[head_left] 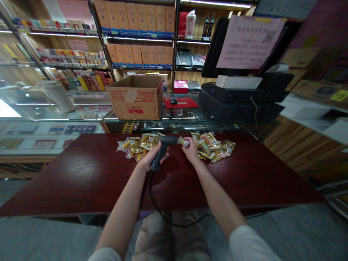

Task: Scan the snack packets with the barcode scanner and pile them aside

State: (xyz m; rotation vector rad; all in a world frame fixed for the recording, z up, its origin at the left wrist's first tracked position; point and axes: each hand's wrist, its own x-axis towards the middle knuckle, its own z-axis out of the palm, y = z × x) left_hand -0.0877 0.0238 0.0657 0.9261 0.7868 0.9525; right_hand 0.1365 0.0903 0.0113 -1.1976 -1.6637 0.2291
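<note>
My left hand point(149, 157) is wrapped round the grip of a black barcode scanner point(160, 154), whose head points right. Its cable drops over the table's near edge toward my lap. Close in front of the scanner head, my right hand point(190, 148) pinches a small plastic-wrapped snack packet point(183, 141); its contents are too small to make out. Behind my left hand lies a pile of shiny gold and clear snack packets point(136, 145). A second pile of gold snack packets point(212, 145) lies just right of my right hand.
Both piles rest on a dark red wooden table point(89, 181). Beyond it, a glass counter holds an open cardboard box point(136, 98), a mouse point(173, 101) on a red pad, and a monitor with a paper sign point(248, 41). Stocked shelves point(138, 40) stand behind.
</note>
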